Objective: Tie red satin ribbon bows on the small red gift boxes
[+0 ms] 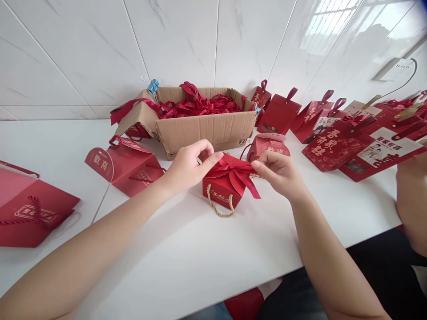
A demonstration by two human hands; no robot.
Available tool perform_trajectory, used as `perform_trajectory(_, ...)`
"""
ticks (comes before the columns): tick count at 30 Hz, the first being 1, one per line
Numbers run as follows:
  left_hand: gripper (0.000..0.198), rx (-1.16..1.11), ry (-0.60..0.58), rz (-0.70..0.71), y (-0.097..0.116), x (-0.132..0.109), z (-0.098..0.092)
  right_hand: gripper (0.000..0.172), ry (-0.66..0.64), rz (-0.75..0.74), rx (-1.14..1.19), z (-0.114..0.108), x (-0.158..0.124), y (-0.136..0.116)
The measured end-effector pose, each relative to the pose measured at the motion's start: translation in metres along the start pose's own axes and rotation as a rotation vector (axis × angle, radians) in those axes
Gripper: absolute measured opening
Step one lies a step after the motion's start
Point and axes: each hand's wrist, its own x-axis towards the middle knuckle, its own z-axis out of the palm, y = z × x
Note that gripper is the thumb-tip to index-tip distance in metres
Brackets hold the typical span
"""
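A small red gift box (222,190) with gold lettering and a gold rope handle (220,213) stands on the white table in front of me. Across its top a red ribbon (233,169) is tied in a bow, one tail hanging over the right side. My left hand (195,162) pinches the bow's left part between thumb and finger. On the other side, my right hand (278,173) has its thumb and finger closed on the ribbon's right part. The fingertips partly cover the ribbon ends.
Behind the box stands a cardboard carton (207,131) heaped with dark red ribbons (207,104). Red gift boxes lie at left (128,164) and far left (33,213). Several red bags (336,142) fill the right back. Another person's arm (412,200) shows at the right edge.
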Motion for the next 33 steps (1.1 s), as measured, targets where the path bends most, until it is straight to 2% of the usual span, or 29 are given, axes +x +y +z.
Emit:
perform_trajectory(3, 0.036, -0.037, 0.021, -0.123, 0.009, -0.004, -0.004, 0.035, 0.121, -0.062, 0.021, 0.001, 0.003, 0.0)
perform_trajectory(6, 0.037, 0.159, -0.024, -0.094, 0.019, -0.011, -0.006, 0.033, 0.153, -0.035, -0.069, 0.004, 0.007, -0.007)
perform_trajectory(9, 0.026, 0.336, -0.064, 0.03, 0.025, -0.018, -0.003, 0.026, 0.03, -0.045, -0.258, 0.011, 0.015, -0.02)
perform_trajectory(12, 0.014, 0.378, -0.057, 0.1, 0.027, -0.022, 0.001, 0.027, -0.125, -0.094, -0.414, 0.018, 0.027, -0.034)
perform_trajectory(15, 0.012, 0.383, -0.039, 0.147, 0.026, -0.022, 0.003, 0.025, -0.293, -0.074, -0.509, 0.024, 0.039, -0.042)
perform_trajectory(18, 0.014, 0.409, -0.032, 0.155, 0.027, -0.023, 0.001, 0.018, -0.385, -0.061, -0.555, 0.026, 0.047, -0.043)
perform_trajectory(22, 0.015, 0.484, -0.043, 0.164, 0.031, -0.025, 0.0, 0.019, -0.417, -0.096, -0.624, 0.026, 0.053, -0.043)
perform_trajectory(27, 0.017, 0.562, -0.079, 0.209, 0.032, -0.027, 0.001, 0.02, -0.464, -0.082, -0.822, 0.032, 0.054, -0.049)
perform_trajectory(30, 0.022, 0.607, -0.106, 0.249, 0.033, -0.029, 0.001, 0.016, -0.445, -0.079, -0.944, 0.037, 0.052, -0.05)
perform_trajectory(33, 0.026, 0.677, -0.144, 0.287, 0.036, -0.031, -0.002, 0.014, -0.452, -0.092, -0.958, 0.039, 0.051, -0.046)
